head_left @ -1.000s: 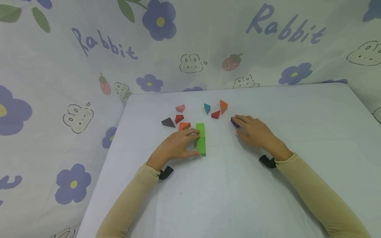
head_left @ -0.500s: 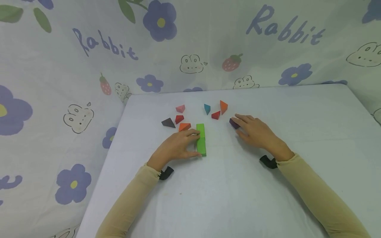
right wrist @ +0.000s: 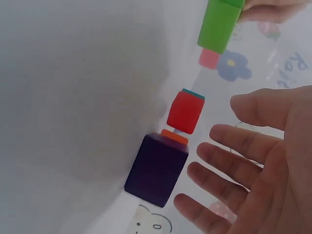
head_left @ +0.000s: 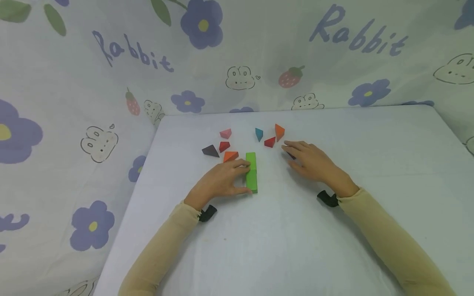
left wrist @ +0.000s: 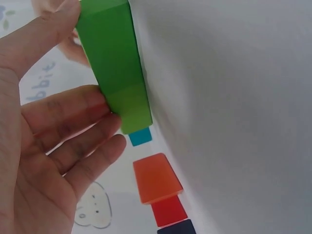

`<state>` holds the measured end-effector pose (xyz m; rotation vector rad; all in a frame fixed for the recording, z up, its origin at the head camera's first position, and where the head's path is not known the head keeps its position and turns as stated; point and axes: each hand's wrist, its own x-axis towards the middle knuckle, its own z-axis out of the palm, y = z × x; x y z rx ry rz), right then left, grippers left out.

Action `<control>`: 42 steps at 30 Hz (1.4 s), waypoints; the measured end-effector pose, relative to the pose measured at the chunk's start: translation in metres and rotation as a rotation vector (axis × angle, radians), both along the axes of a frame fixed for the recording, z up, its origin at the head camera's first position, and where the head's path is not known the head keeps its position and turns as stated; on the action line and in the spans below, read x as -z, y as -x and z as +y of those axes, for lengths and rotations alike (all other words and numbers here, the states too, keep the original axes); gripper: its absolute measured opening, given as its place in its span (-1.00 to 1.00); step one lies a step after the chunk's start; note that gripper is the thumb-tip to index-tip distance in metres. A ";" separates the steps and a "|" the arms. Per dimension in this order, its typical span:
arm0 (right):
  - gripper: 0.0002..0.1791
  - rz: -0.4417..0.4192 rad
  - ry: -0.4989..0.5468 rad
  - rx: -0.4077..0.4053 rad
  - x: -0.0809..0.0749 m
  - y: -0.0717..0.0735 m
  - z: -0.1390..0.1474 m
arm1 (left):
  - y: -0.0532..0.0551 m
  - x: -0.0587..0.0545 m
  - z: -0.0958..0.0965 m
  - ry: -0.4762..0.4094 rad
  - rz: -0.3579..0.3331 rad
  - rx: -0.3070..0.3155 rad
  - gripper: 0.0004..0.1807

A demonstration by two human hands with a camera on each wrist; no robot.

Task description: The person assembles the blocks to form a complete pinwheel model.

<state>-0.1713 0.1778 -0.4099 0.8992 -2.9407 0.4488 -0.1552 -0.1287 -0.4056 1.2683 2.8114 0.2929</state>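
Two bright green blocks (head_left: 251, 172) lie end to end on the white table. My left hand (head_left: 224, 179) is beside them, its thumb by the near end and its fingertips against the left side. In the left wrist view, those fingers (left wrist: 92, 122) are loosely bent and touch the green side, not wrapped around it. My right hand (head_left: 312, 162) hovers over a dark purple block (right wrist: 156, 170), hiding most of it in the head view. Seen from the right wrist, its fingers are spread and relaxed, with a visible gap between fingertips and block.
Beyond the left hand lie an orange piece (head_left: 231, 156), a red piece (head_left: 224, 146), a pink piece (head_left: 226, 133) and a dark grey piece (head_left: 210, 151). Farther right are a blue piece (head_left: 259, 134), another red piece (head_left: 270, 142) and another orange piece (head_left: 279, 131). A printed cloth hangs behind.
My right hand has shifted slightly left and now covers more of the purple block. The left hand and green blocks hold their place; the head view has tilted slightly.
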 end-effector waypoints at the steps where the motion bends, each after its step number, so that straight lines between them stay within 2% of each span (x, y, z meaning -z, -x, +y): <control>1: -0.45 0.005 0.006 -0.007 0.000 0.003 -0.003 | 0.000 0.000 0.000 0.002 0.001 -0.001 -0.22; 7: -0.44 0.032 0.024 -0.035 0.002 0.024 -0.021 | 0.001 0.002 0.000 0.011 0.013 -0.004 -0.23; 12: -0.44 -0.010 -0.001 -0.023 0.009 0.034 -0.028 | -0.001 0.003 0.001 0.026 -0.003 0.004 -0.23; 20: -0.46 -0.022 -0.018 -0.009 0.010 0.033 -0.032 | -0.001 0.001 0.003 0.065 0.063 0.032 -0.24; 33: -0.40 -0.034 -0.003 -0.029 0.010 0.029 -0.047 | -0.003 -0.002 0.000 0.075 0.038 0.010 -0.26; 42: -0.46 -0.040 0.032 -0.052 0.009 0.030 -0.046 | -0.002 -0.002 0.001 0.063 0.045 0.021 -0.25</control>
